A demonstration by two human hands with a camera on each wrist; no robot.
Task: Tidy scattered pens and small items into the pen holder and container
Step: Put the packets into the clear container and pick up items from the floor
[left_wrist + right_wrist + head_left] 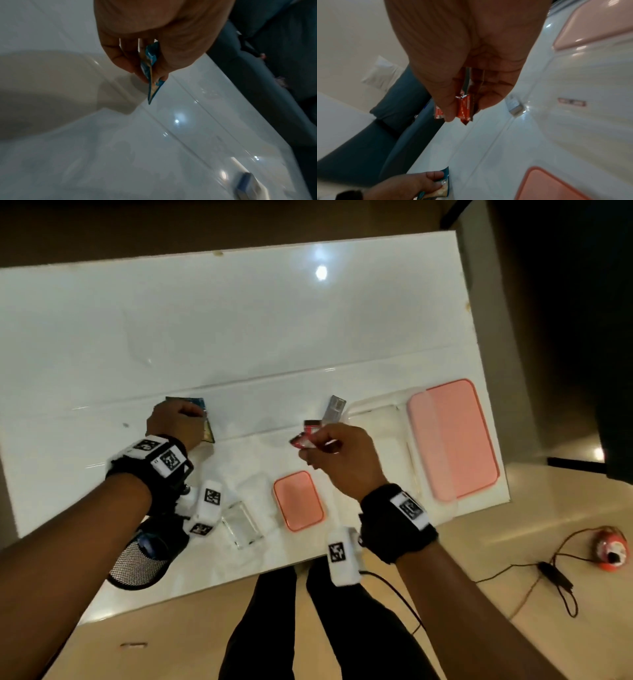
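My left hand (178,421) pinches a flat blue packet (152,75) between thumb and fingers, just above the white table at the left; the same packet (443,180) shows in the right wrist view. My right hand (329,446) grips small red wrappers (464,108), held above the table's middle. A small silver-grey item (334,407) lies just beyond the right hand. A clear open container (376,440) sits to the right of that hand. A black mesh pen holder (144,556) stands at the near left edge under my left forearm.
A large pink lid (452,436) lies at the right of the table (239,320). A small pink lid (298,499) and a small clear box (241,523) sit near the front edge. An orange object with cables (611,549) lies on the floor.
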